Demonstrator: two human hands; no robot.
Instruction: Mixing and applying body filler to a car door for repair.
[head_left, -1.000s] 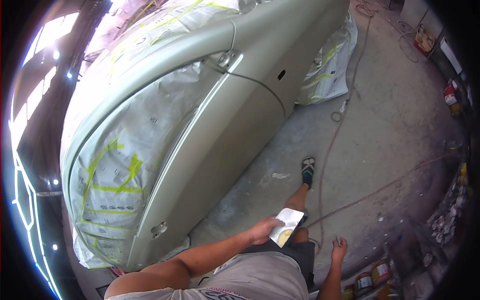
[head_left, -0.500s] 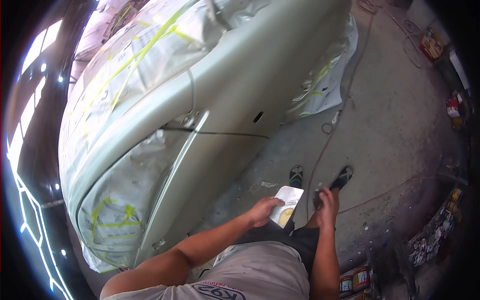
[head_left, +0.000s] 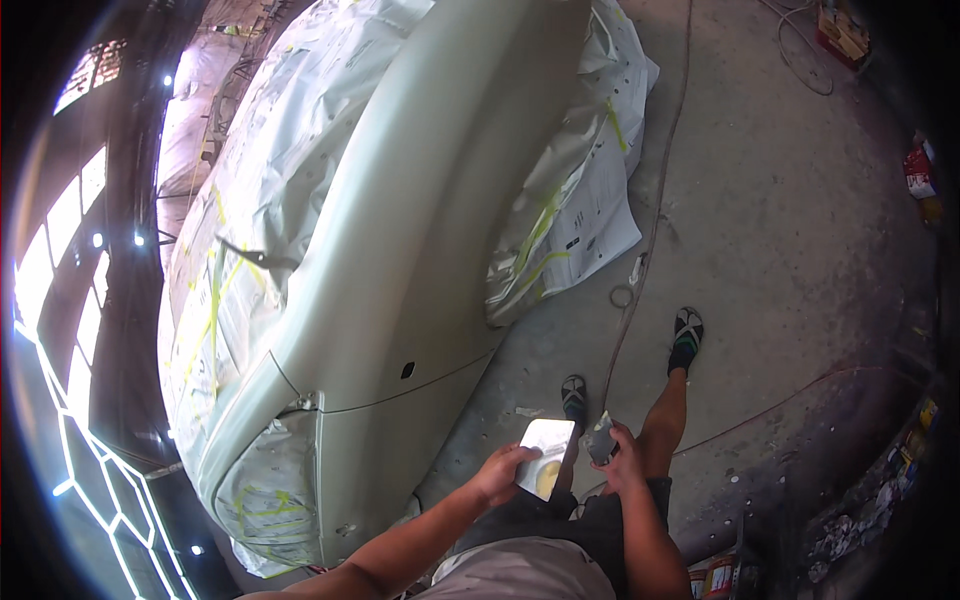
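My left hand [head_left: 500, 477] grips a flat, light mixing board [head_left: 546, 440] by its edge, thumb on top. A dab of pale yellow paste [head_left: 547, 478] lies on the board's lower part. Close by on the right, my right hand [head_left: 622, 456] is closed around a small dark grey spreader [head_left: 602, 440], which is held apart from the board. To the left and ahead stands a pale silver-green car body [head_left: 410, 270], its openings covered with white masking sheets [head_left: 300, 150] and yellow-green tape. Neither hand touches the car.
A hose [head_left: 661, 210] runs along the grey concrete floor [head_left: 770, 240], beside a small ring [head_left: 621, 296]. A loose masking sheet [head_left: 600, 225] spreads out from the car's side. Cans [head_left: 716, 578] and clutter line the right edge. A cardboard box [head_left: 843, 38] sits at far right.
I have stepped forward along the car, so more of its far side shows. My right hand has come toward the board, and the spreader in it now shows plainly.
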